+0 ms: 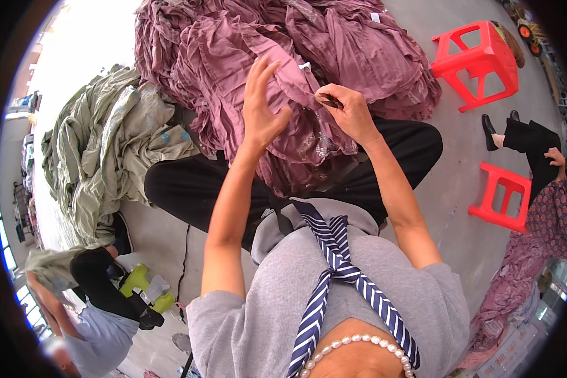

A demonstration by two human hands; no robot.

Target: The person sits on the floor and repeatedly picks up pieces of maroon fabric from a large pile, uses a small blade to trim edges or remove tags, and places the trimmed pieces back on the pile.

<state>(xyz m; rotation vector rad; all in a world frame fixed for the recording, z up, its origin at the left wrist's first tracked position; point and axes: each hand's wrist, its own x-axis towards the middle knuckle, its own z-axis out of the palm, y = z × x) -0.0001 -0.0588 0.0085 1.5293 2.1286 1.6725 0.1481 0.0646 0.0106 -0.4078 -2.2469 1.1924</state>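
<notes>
My left hand is raised over a heap of mauve cloth, fingers stretched and thumb apart, with nothing in it. My right hand is closed around a small dark tool, at the edge of a lighter mauve strip of cloth. Most of the tool is hidden by the fingers, so its exact kind is unclear. Folds of the same cloth, with a silvery patterned patch, lie between my knees. A small white tag shows on the cloth beyond my hands.
Pale green cloth is heaped at my left. Red plastic stools stand at right, near a seated person and more mauve cloth. Another person sits at lower left beside a lime-green stool.
</notes>
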